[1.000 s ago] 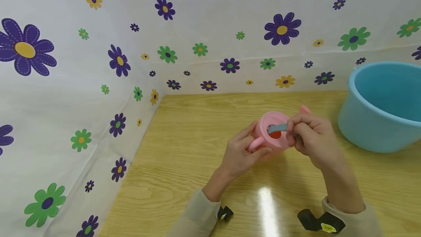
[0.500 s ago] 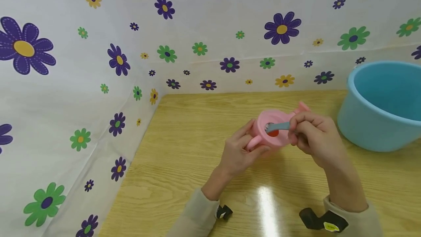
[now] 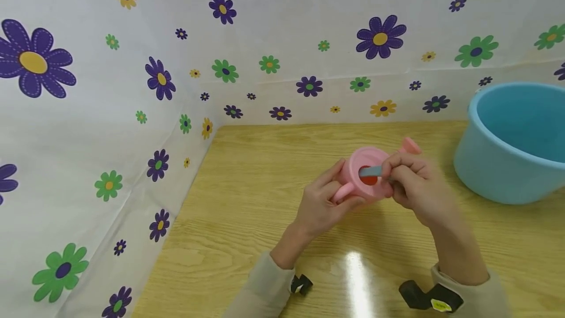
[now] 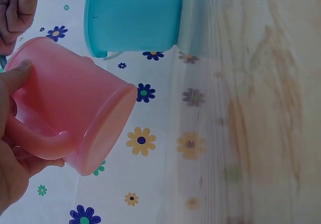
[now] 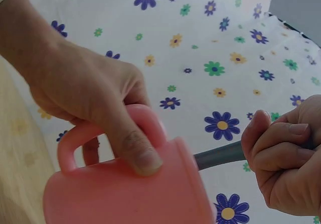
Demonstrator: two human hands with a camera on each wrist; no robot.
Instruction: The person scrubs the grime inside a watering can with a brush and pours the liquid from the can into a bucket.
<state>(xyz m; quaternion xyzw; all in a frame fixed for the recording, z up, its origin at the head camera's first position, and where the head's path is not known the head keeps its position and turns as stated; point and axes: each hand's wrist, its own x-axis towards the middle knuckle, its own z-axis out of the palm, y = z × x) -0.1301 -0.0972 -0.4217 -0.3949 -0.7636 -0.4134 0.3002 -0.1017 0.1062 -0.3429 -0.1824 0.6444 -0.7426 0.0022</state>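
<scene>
A pink watering can [image 3: 375, 191] is tilted above the table with its round opening turned up toward the head camera. My left hand [image 3: 320, 205] holds it by the handle side, thumb pressed along the body, as the right wrist view shows at the can's wall [image 5: 130, 196]. From the right, my right hand [image 3: 417, 185] grips the grey-blue handle of a brush [image 3: 372, 171], curled fingers wrapped round it in the right wrist view. The brush's head is inside the can, out of sight. Something red shows through the opening. The can's spout [image 3: 410, 145] points away behind my right hand.
A large light-blue bucket [image 3: 499, 161] stands on the wood-grain table [image 3: 229, 185] to the right of my right hand. White cloth [image 3: 265, 28] with printed flowers rises behind and along the left side.
The brush is drawn partly out, its pale bristles showing at the opening half a second ago, then pushed back in. The can tips slightly and returns; my left hand keeps its hold.
</scene>
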